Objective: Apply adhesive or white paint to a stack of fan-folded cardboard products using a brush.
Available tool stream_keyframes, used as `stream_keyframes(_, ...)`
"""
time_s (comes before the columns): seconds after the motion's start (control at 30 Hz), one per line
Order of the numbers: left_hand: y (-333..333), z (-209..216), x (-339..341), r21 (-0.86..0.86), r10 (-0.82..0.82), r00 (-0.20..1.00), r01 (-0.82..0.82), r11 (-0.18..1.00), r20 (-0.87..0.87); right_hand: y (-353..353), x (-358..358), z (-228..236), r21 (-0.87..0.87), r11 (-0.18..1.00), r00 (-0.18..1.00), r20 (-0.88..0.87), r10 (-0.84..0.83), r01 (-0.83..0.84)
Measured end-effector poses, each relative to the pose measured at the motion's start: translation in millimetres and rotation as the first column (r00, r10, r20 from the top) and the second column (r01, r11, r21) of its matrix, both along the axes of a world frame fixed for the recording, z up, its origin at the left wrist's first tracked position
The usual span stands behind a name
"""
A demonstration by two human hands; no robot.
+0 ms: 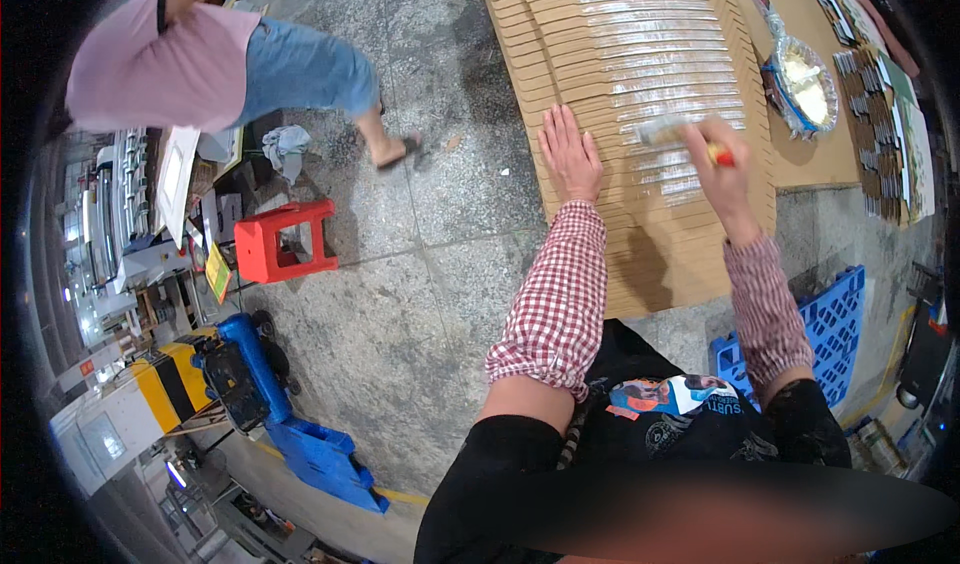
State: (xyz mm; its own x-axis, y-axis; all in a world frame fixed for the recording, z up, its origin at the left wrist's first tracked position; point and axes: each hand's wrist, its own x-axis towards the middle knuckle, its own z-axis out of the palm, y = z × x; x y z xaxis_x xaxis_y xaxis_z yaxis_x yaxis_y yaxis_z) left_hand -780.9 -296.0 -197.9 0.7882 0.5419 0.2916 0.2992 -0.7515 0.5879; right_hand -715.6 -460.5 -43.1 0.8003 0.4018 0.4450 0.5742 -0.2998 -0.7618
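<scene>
Overlapping cardboard sheets (640,279) fan out in rows in front of me, their edges stepped one behind another. My left hand (572,159) lies flat on the left side of the sheets, fingers stretched out. In my right hand (722,169) is a flat brush (662,130), gripped by a handle with a red end. Its blurred bristles are over the near part of a shiny, wet-looking whitish band (655,34) that runs across the sheet edges. On the right, a plastic-lined basin (831,114) holds a pale, creamy paste (803,79).
Stacked printed boards (880,134) stand beyond the basin. A blue plastic pallet (835,329) leans at the lower right. On the concrete floor at left are a red stool (255,244) and blue-and-black wheeled equipment (240,364). Another person (190,64) in pink walks at the upper left.
</scene>
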Motion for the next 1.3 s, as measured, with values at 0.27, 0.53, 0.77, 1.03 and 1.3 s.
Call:
stream_keyframes(0.27, -1, 2, -1, -0.009, 0.0, 1.0, 0.0, 1.0, 0.005, -5, -42, -27, -0.194, 0.971, 0.99, 0.007, 0.144, -0.14)
stream_keyframes(0.53, -5, -3, 8, -0.048, -0.019, 0.999, 0.02, 0.999, 0.034, -1, -24, -16, -0.083, 0.995, 0.988, 0.139, 0.068, -0.057)
stream_keyframes(0.77, -3, -10, 2, 0.009, -0.013, 0.999, 0.013, 1.0, 0.049, -60, -112, -33, -0.205, 0.962, 0.98, -0.119, 0.158, -0.179)
stream_keyframes(1.03, -11, -10, 4, -0.016, -0.031, 0.998, 0.032, 0.999, 0.049, -18, -58, -24, -0.05, 0.999, 1.0, 0.015, 0.007, -0.006)
stream_keyframes(1.3, -1, 2, 8, 0.003, -0.029, 0.999, 0.029, 1.0, 0.02, -39, -51, -10, -0.151, 0.988, 0.978, -0.201, -0.056, 0.025)
